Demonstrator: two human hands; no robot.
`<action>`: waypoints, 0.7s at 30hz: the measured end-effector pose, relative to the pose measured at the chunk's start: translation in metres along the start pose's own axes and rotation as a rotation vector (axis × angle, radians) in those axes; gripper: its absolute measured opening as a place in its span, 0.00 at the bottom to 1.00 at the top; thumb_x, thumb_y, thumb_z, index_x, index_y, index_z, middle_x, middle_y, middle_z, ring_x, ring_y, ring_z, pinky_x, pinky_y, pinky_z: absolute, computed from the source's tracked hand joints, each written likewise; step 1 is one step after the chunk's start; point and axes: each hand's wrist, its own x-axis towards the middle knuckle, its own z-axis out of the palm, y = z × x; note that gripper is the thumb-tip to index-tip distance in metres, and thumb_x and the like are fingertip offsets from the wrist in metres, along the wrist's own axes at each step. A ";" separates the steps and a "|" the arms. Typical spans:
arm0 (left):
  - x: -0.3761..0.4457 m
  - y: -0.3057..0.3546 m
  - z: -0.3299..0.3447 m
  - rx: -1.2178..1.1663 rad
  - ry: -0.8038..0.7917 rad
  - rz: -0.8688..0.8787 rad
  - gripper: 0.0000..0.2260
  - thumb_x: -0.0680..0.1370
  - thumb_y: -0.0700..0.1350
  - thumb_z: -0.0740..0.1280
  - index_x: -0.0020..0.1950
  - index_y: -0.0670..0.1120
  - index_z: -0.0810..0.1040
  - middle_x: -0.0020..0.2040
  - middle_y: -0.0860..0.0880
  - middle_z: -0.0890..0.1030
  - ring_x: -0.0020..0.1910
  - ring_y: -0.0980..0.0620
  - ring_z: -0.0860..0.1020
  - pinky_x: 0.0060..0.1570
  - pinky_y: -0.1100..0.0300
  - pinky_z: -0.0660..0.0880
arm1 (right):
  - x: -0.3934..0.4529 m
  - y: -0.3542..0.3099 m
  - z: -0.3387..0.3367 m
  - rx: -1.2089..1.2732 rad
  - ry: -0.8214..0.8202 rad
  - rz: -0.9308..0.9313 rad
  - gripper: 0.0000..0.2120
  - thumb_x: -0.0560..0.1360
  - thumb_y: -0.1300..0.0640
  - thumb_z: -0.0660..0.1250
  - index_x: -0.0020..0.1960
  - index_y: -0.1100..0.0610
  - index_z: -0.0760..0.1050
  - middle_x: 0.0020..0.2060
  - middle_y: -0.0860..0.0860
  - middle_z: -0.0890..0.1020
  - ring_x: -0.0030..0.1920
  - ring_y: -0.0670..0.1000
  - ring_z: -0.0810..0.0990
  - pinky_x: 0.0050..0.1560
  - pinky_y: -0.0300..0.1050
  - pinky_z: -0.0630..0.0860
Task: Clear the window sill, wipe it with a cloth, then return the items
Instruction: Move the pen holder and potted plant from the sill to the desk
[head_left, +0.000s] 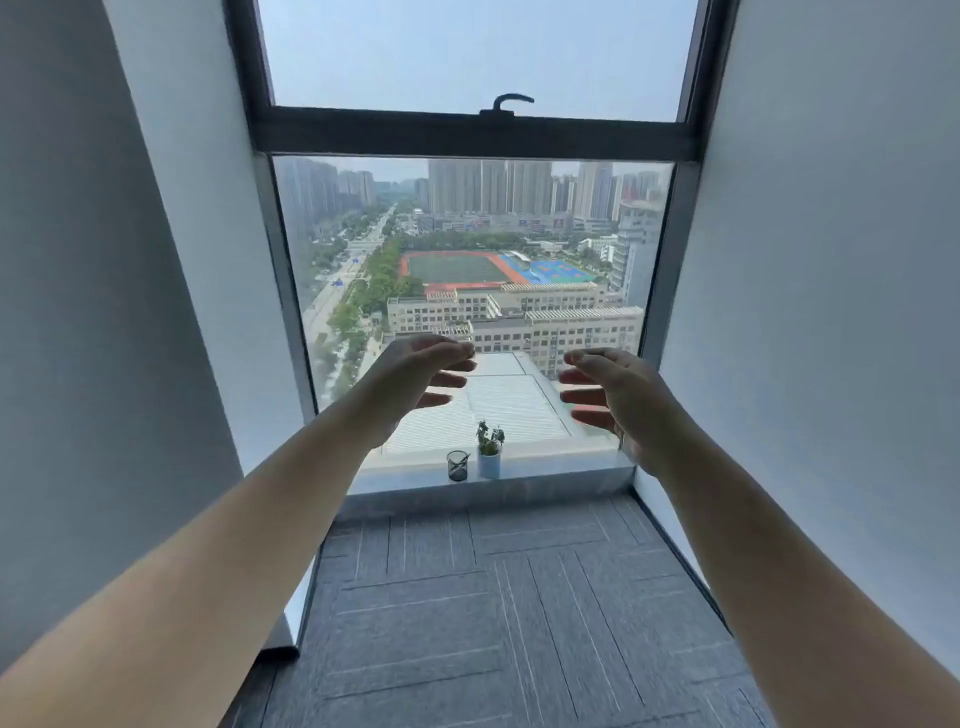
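A low grey window sill (561, 480) runs along the foot of a tall window. Two items stand on it near the middle: a dark mesh pen holder (458, 465) and, just to its right, a small plant in a white pot (489, 457). My left hand (415, 382) and my right hand (615, 395) are stretched out in front of me, palms facing each other, fingers spread, holding nothing. Both hands hover well above the sill and short of it. No cloth is in view.
Grey carpet tiles (493, 613) cover the floor of a narrow alcove leading to the window. White walls (810, 291) close it in on both sides. A dark window frame bar with a handle (511, 101) crosses above.
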 end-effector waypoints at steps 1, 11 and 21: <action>0.014 -0.006 0.005 -0.009 0.016 0.000 0.07 0.78 0.44 0.60 0.44 0.48 0.76 0.45 0.51 0.79 0.45 0.54 0.77 0.46 0.62 0.73 | 0.015 0.004 -0.004 -0.002 -0.004 0.005 0.09 0.78 0.57 0.58 0.54 0.59 0.72 0.42 0.51 0.77 0.43 0.50 0.76 0.44 0.41 0.72; 0.168 -0.092 0.029 -0.091 0.236 -0.189 0.07 0.78 0.42 0.60 0.43 0.47 0.75 0.43 0.50 0.78 0.43 0.54 0.76 0.44 0.62 0.73 | 0.193 0.078 -0.064 0.001 0.023 0.126 0.07 0.78 0.58 0.57 0.52 0.60 0.71 0.41 0.50 0.77 0.48 0.53 0.76 0.56 0.50 0.72; 0.339 -0.208 0.013 -0.099 0.322 -0.289 0.07 0.77 0.42 0.62 0.40 0.48 0.75 0.42 0.52 0.78 0.43 0.56 0.75 0.50 0.58 0.72 | 0.372 0.190 -0.046 -0.006 0.027 0.290 0.06 0.78 0.58 0.59 0.51 0.59 0.72 0.40 0.49 0.77 0.41 0.48 0.75 0.45 0.42 0.72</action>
